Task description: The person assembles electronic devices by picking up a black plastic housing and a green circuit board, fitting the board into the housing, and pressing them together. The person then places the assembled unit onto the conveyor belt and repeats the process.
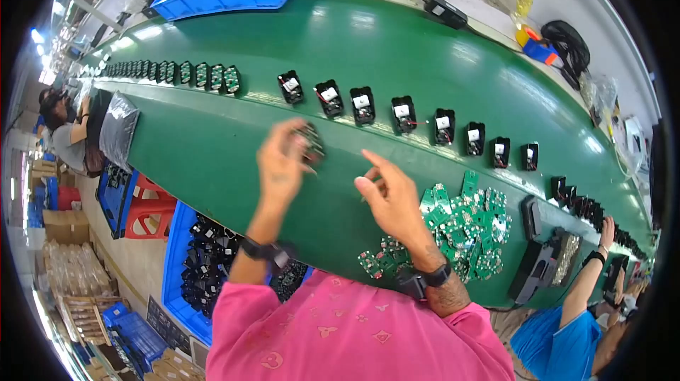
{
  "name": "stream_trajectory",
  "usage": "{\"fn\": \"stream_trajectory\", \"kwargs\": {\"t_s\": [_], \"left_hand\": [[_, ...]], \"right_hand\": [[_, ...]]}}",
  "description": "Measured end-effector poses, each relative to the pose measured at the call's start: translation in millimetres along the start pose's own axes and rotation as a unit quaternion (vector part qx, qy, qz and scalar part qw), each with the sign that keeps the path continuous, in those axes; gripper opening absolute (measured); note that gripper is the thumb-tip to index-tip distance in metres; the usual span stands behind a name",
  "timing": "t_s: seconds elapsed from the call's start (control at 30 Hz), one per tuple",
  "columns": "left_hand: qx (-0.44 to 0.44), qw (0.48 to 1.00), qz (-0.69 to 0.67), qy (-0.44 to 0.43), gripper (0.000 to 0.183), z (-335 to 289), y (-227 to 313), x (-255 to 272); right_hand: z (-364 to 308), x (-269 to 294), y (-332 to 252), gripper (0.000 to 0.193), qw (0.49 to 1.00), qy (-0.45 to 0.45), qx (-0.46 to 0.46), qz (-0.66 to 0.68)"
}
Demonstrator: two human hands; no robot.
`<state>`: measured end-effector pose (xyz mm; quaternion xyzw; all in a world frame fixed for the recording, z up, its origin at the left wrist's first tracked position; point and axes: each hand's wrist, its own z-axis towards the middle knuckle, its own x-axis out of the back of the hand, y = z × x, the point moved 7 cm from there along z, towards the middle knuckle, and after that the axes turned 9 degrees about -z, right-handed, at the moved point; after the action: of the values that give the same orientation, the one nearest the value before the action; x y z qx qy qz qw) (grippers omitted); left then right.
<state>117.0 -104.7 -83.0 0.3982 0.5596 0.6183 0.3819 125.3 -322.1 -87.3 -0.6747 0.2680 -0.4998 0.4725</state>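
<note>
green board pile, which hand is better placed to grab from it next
Probably the right hand: it looks empty and is close beside the pile, while the left hand is farther off and holds a dark unit.

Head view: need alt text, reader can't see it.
A person's left hand holds a dark-and-green unit over a green worktable; the right hand hovers nearby, seemingly empty. Beyond them runs a row of open black casings; green circuit boards are heaped right.
</note>
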Motion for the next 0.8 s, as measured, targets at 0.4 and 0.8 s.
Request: {"fn": "stream_trajectory", "kwargs": {"t_s": [0.4,0.8], "left_hand": [[-0.005,0.964,0.257,0.073,0.038,171,-51,120],[-0.177,0.863,0.467,-0.068,0.092,124,-29,47]], "right_hand": [[-40,111,46,0.024,0.902,0.151,0.010,-0.405],[-32,95,42,0.020,0.952,0.114,-0.023,-0.282]]}}
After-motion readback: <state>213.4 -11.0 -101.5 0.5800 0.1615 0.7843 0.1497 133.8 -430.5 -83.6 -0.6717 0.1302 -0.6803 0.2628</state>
